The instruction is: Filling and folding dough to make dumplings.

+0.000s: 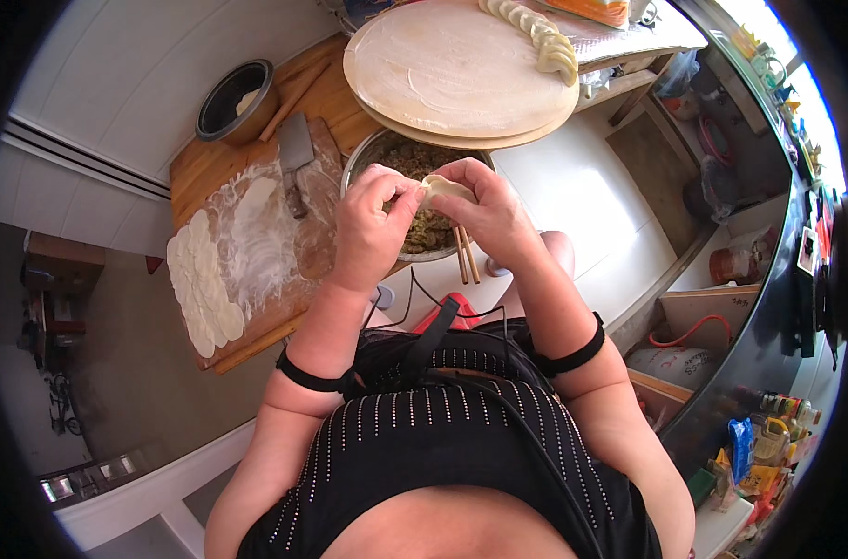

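A folded dumpling (446,187) is held over a metal bowl (348,164) of chopped filling (424,234). My right hand (490,213) grips its right side between thumb and fingers. The fingertips of my left hand (373,223) pinch its left end. A pair of wooden chopsticks (467,258) sticks out over the bowl's near rim. Beyond the bowl, a row of finished dumplings (546,42) lies along the right edge of a floured round board (452,70). My hands hide part of the filling and the bowl.
To the left, a floured cutting board (263,244) carries overlapping dough wrappers (201,283) and a cleaver (295,150) on a wooden table (186,178). A rolling pin (294,101) lies beside a dark pot (235,105) with dough inside. A black counter (745,314) runs along the right.
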A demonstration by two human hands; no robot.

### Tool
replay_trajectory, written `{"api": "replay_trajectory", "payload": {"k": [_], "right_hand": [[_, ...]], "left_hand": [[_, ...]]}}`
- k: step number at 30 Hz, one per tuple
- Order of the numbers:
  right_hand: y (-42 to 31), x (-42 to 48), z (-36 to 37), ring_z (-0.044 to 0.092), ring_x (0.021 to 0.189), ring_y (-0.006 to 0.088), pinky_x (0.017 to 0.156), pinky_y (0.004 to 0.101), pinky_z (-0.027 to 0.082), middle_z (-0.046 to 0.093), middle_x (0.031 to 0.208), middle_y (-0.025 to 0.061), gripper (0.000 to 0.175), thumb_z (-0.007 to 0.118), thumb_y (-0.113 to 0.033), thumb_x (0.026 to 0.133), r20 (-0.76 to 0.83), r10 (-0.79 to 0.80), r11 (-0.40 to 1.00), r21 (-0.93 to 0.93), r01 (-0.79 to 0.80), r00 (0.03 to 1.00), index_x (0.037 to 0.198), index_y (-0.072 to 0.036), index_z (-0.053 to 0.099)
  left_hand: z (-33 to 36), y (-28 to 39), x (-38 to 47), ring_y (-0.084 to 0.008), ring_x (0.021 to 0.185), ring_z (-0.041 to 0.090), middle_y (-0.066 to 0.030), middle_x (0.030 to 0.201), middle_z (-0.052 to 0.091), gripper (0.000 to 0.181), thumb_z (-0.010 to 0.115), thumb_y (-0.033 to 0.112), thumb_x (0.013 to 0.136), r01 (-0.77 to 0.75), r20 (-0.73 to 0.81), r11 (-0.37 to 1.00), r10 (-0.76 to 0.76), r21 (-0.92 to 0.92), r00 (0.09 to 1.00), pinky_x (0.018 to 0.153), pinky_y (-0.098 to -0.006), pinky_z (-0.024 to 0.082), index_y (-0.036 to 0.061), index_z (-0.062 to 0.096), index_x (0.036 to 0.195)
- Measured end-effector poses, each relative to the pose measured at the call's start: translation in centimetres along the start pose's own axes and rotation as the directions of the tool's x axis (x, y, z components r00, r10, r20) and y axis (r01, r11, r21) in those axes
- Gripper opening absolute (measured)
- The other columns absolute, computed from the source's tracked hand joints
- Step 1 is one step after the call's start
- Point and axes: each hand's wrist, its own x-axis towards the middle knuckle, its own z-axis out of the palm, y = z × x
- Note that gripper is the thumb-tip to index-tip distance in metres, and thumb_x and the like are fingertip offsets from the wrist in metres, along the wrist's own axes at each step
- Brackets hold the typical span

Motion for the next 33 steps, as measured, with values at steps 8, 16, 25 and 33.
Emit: {"api": "replay_trajectory", "payload": {"k": [8,16,25,33], "right_hand": [[0.1,-0.1,-0.2,0.060,0.089,0.0148,0.079,0.0283,0.048,0.063,0.093,0.0090,0.033,0.065,-0.013,0.082,-0.011,-0.095,0.993,-0.072,0.094,0.995,0.110,0.000,0.053],[-0.2,-0.1,-0.3,0.060,0.084,0.0144,0.075,0.0280,0.049,0.064,0.091,0.0098,0.040,0.063,-0.010,0.083,0.066,-0.044,0.999,-0.005,0.045,0.997,0.119,-0.003,0.049],[-0.5,-0.1,-0.5,0.059,0.073,0.0110,0.064,0.0251,0.049,0.064,0.088,0.0090,0.038,0.060,-0.009,0.084,0.070,0.028,0.999,0.019,-0.029,0.997,0.120,-0.004,0.049],[-0.4,-0.1,-0.2,0.058,0.073,0.0116,0.065,0.0253,0.048,0.063,0.086,0.0080,0.035,0.058,-0.010,0.086,0.051,-0.015,1.000,0.009,0.014,0.999,0.119,-0.003,0.049]], "left_hand": [[-0.5,-0.2,0.5,-0.0115,0.076,0.055,-0.0052,0.087,0.061,0.014,0.067,0.003,0.080,0.163,0.151,0.971,-0.137,-0.174,0.979,0.068,-0.0237,0.045,-0.0016,0.066,0.093],[-0.6,-0.6,0.4,-0.0080,0.074,0.054,-0.0023,0.084,0.059,0.010,0.065,0.005,0.083,0.284,0.216,0.933,-0.237,-0.221,0.947,0.066,-0.0217,0.044,-0.0026,0.065,0.090],[-0.3,-0.9,-0.1,-0.0101,0.075,0.056,-0.0047,0.085,0.061,0.010,0.063,0.005,0.083,0.223,0.150,0.964,-0.202,-0.142,0.968,0.068,-0.0223,0.044,-0.0018,0.065,0.090],[-0.7,0.0,0.6,-0.0138,0.077,0.058,-0.0060,0.084,0.062,0.011,0.066,0.002,0.079,0.097,0.166,0.993,-0.085,-0.063,0.982,0.070,-0.0261,0.046,-0.0030,0.066,0.088]]}}
